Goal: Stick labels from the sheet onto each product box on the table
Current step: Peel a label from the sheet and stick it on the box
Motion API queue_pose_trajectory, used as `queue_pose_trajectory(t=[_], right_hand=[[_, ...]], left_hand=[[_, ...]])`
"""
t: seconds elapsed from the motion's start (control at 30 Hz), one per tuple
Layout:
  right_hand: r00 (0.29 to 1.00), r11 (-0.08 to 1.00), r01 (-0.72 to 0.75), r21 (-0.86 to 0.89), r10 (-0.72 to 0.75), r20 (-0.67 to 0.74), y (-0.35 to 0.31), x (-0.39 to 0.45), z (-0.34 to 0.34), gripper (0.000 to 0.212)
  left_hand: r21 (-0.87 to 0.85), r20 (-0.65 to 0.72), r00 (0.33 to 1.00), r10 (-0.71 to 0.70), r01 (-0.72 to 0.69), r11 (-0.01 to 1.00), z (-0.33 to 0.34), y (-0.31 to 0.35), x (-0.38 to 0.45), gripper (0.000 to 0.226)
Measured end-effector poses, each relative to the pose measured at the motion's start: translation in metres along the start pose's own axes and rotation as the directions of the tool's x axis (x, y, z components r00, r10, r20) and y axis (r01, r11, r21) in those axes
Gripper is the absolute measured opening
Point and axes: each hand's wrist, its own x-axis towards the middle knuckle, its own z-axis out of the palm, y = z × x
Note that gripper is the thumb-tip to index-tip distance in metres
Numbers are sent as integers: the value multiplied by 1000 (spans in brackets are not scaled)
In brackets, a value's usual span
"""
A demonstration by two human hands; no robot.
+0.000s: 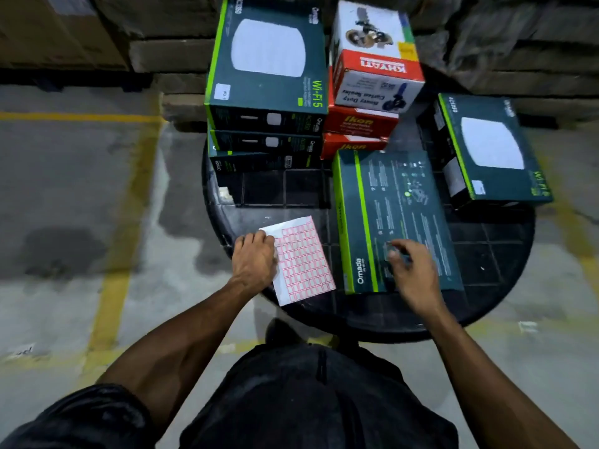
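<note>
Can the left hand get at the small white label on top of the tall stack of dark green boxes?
Probably yes. The left hand rests on the pink-gridded label sheet, and only bare black table lies before the stack.

**Room on the round table**

I've got open tabletop point(291, 189) in the middle, between the green stack point(265, 92) at the back left and the flat Omada box point(395, 218) on the right. The label sheet point(303, 264) lies along the near left edge, just beside that box, with a thin dark gap between them. My left hand point(254, 262) rests on the sheet's left side; my right hand point(411, 270) hangs over the box's near end. Behind, the red boxes point(359, 124) wall off the back, touching the flat box's far edge. Far right, another green box point(489, 150) blocks that side. Bare table point(486, 260) shows right of the flat box.
</note>
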Motion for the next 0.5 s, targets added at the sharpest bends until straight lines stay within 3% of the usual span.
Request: queue_pose_trajectory(t=[0.13,0.23,0.37,0.5], right_hand=[[999,993,-20,-115,16,-39,33,-5,-29,31],[999,985,4,-175,-11,-43,59,-8,-45,42],[1000,983,19,-184,-14,25,86,-15,-60,55],[989,975,85,-204,-57,140,108,-24,-73,62]], left_hand=[[-35,-39,999,1,-3,999,-6,22,-8,43],[-145,-94,993,76,-89,985,-7,54,-19,41],[-336,-90,978,188,-208,919,-6,112,-42,46],[-441,-5,988,157,-142,886,5,159,-56,57]])
